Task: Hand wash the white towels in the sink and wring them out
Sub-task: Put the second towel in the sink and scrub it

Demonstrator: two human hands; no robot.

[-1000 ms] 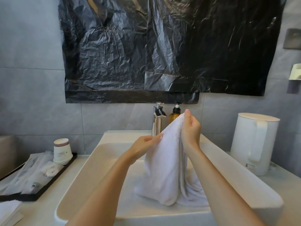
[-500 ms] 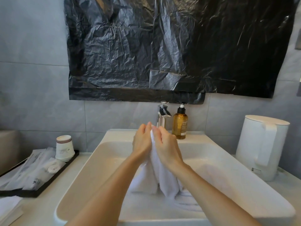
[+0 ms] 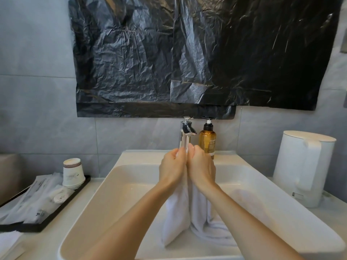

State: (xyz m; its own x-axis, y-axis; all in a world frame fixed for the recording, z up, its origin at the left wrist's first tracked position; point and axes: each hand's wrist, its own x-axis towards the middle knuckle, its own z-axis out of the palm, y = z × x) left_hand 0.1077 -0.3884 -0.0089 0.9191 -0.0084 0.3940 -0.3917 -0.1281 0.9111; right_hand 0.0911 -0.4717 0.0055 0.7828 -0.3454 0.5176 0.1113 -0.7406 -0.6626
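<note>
Where a second ago the right hand lifted it high, the left hand (image 3: pixel 171 167) and right hand (image 3: pixel 201 167) now meet, both gripping the bunched top of the white towel (image 3: pixel 176 218). This looks like scrubbing, or readying to wring. On the left, a black tray (image 3: pixel 56 211) holds stacked paper cups (image 3: pixel 73 172) and packets. The sink (image 3: pixel 90 212) holds the towel's hanging end. I cannot tell whether there is water in it.
</note>
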